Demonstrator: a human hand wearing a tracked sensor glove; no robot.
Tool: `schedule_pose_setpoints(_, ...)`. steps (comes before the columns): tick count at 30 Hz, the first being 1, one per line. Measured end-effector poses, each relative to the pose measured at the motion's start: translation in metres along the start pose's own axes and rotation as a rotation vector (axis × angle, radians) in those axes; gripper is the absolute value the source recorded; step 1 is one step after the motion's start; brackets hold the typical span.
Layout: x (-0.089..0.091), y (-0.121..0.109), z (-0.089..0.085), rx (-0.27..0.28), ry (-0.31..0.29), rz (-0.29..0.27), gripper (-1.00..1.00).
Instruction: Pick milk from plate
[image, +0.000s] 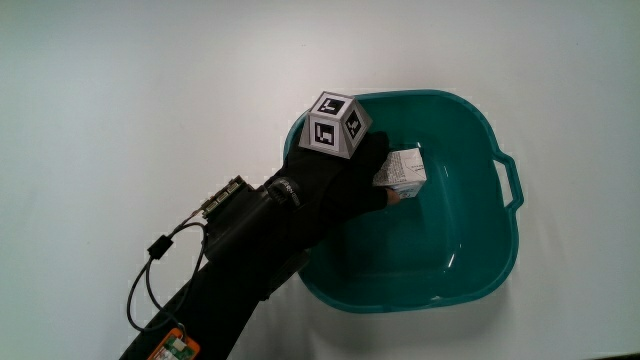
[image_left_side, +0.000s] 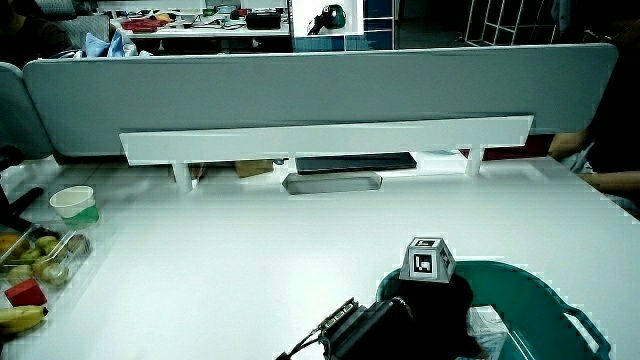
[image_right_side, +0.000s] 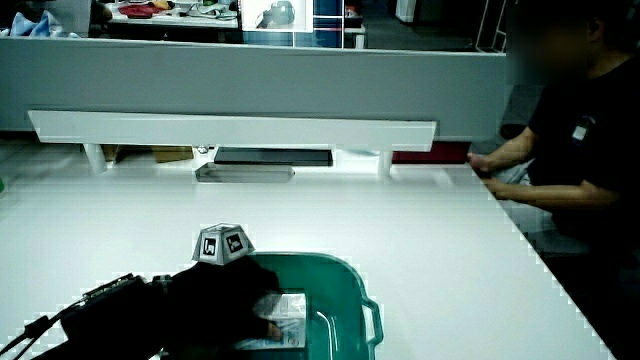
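Note:
A small white milk carton (image: 408, 168) lies on its side inside a teal basin (image: 500, 230) with handles. The hand (image: 385, 180) reaches over the basin's rim nearest the forearm, with fingers above the carton's end and the thumb below it, closed on it. The patterned cube (image: 337, 124) on the glove's back sits above the rim. The carton still rests low in the basin. In both side views the carton (image_right_side: 291, 306) (image_left_side: 488, 325) is partly hidden by the hand (image_right_side: 225, 290) inside the basin (image_right_side: 345, 285) (image_left_side: 545, 300).
A cable (image: 150, 270) loops off the forearm onto the white table. In a side view a cup (image_left_side: 74, 203), a tray of fruit (image_left_side: 40, 255) and a banana (image_left_side: 20, 318) stand at the table's edge. A grey tray (image_left_side: 331, 182) lies by the low partition (image_left_side: 320, 90).

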Motion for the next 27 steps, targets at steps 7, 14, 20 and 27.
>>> schedule_pose_setpoints(7,0.002,-0.004,0.006,0.027,-0.005,-0.016,1.0)
schedule_pose_setpoints(14,0.011,-0.019,0.025,0.078,0.017,-0.058,1.0)
schedule_pose_setpoints(20,0.014,-0.03,0.037,0.129,0.028,-0.109,1.0)
schedule_pose_setpoints(27,0.004,-0.036,0.049,0.194,-0.005,-0.166,1.0)
